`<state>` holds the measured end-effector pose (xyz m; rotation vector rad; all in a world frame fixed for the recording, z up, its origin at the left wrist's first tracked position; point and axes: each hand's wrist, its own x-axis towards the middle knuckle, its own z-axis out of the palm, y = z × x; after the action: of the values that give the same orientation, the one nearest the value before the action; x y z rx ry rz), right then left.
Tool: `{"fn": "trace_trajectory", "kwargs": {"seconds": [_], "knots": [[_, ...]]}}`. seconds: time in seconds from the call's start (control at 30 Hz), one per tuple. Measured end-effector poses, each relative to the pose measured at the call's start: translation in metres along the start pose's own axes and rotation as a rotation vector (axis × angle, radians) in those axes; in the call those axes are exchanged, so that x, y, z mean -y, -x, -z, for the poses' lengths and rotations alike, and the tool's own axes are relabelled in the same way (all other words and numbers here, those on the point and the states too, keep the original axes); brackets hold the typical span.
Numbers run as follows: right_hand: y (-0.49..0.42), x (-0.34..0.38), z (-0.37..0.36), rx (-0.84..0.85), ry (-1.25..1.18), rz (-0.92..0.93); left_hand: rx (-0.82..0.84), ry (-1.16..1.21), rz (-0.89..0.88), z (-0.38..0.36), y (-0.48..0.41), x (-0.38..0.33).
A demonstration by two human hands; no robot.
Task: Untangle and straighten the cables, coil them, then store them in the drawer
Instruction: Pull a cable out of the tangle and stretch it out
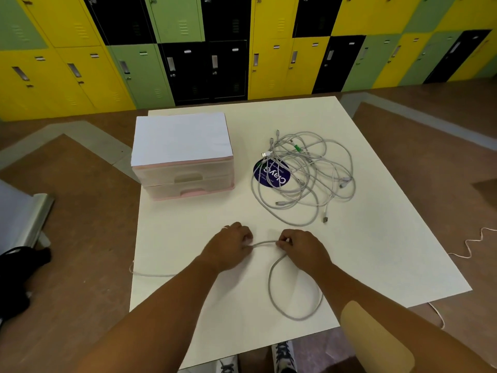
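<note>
clearly, cable [265, 243] arcs from left hand [231, 246] fingers [248, 239] to right hand [298, 244]

Pretty bright, even indoor light here, we'd say from overhead: the drawer unit [185, 173] drops only a soft shadow on the white tabletop [376, 251], and the grey cable [265, 243] a thin one. The white reads a touch washed out. The lockers [67, 63] bow toward the upper corners from the wide lens, and we get a slightly soft, smeary look overall, worst at the frame edges.
</note>
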<state>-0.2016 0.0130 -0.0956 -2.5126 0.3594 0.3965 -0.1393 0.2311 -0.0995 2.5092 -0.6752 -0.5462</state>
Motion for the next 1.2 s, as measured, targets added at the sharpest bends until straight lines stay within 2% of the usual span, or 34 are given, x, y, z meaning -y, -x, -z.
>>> {"fn": "trace_trajectory", "kwargs": {"seconds": [0.17, 0.33, 0.47, 0.9, 1.2], "knots": [[0.001, -0.004, 0.003, -0.003, -0.020, 0.010, 0.015, 0.156, 0.002, -0.023, -0.018, -0.041], [0.005, -0.009, 0.011, 0.084, -0.021, 0.089, -0.097, 0.351, 0.153, -0.036, -0.024, -0.046], [0.008, -0.018, 0.018, 0.042, 0.013, 0.051, -0.080, 0.401, 0.184, -0.035, -0.025, -0.047], [0.015, -0.074, 0.050, -0.101, 0.101, -0.145, -0.089, 0.369, 0.209, -0.037, -0.026, -0.045], [0.006, -0.089, 0.066, -0.130, 0.024, -0.180, -0.079, 0.266, 0.208, -0.036, -0.029, -0.046]]}}
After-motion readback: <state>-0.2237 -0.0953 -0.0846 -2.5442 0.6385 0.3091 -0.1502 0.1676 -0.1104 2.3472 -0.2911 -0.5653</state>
